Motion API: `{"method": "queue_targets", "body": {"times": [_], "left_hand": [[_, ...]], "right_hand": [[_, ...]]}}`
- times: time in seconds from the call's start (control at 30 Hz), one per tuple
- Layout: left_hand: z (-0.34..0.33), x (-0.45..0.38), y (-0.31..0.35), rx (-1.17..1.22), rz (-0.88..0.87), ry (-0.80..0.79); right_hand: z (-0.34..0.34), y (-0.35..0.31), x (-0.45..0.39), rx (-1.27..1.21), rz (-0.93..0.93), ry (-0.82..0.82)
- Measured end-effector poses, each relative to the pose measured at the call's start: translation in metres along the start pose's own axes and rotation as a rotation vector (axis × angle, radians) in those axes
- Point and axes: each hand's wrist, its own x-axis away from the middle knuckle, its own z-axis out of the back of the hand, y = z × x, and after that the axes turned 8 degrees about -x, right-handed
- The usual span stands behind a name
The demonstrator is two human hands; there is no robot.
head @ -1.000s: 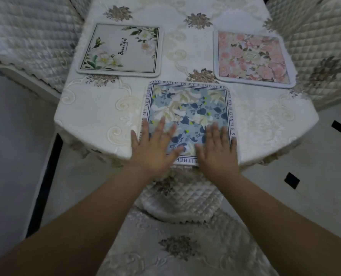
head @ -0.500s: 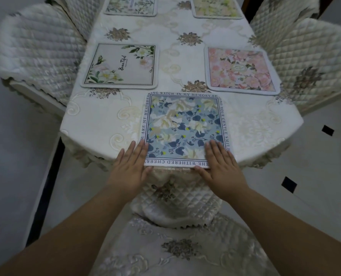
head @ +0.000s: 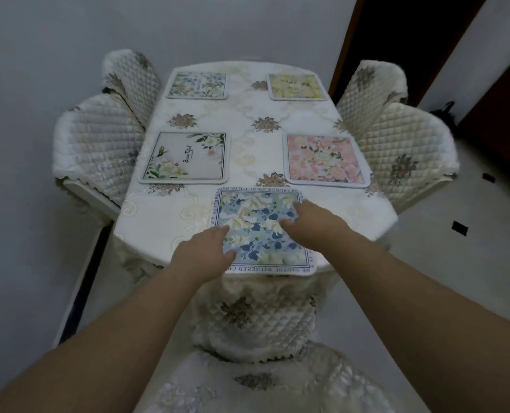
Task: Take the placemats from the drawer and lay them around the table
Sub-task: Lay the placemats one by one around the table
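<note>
Both hands lie flat, fingers straight, on the square blue-and-cream floral placemat point(head: 259, 231) at the near edge of the cloth-covered worktop point(head: 164, 219) — left hand point(head: 201, 253) on its near-left corner, right hand point(head: 310, 223) toward its right side. Beyond that mat lie four more floral placemats — grey-white point(head: 185, 158), pink point(head: 325, 159), pale green point(head: 198, 84), yellow point(head: 297, 86).

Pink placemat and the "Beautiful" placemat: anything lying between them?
No object, in the head view: only patterned tablecloth between the pink placemat and the "Beautiful" placemat.
</note>
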Motion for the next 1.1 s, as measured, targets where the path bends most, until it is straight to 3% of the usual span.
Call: {"method": "queue_targets", "body": {"times": [0.27, 0.53, 0.83, 1.1], "left_hand": [[0.144, 0.108, 0.043, 0.105, -0.065, 0.203], [0.213, 0.158, 0.045, 0.075, -0.254, 0.352], [0.237, 0.186, 0.056, 0.079, -0.531, 0.348], [0.218, 0.21, 0.131, 0.095, -0.852, 0.276]], "right_hand": [[0.092, -0.033, 0.119, -0.134, 0.06, 0.209], [0.122, -0.066, 0.209, -0.222, 0.026, 0.478], [0.114, -0.069, 0.303, -0.294, -0.254, 0.643], [0.085, -0.03, 0.412, -0.314, -0.632, 0.799]]}}
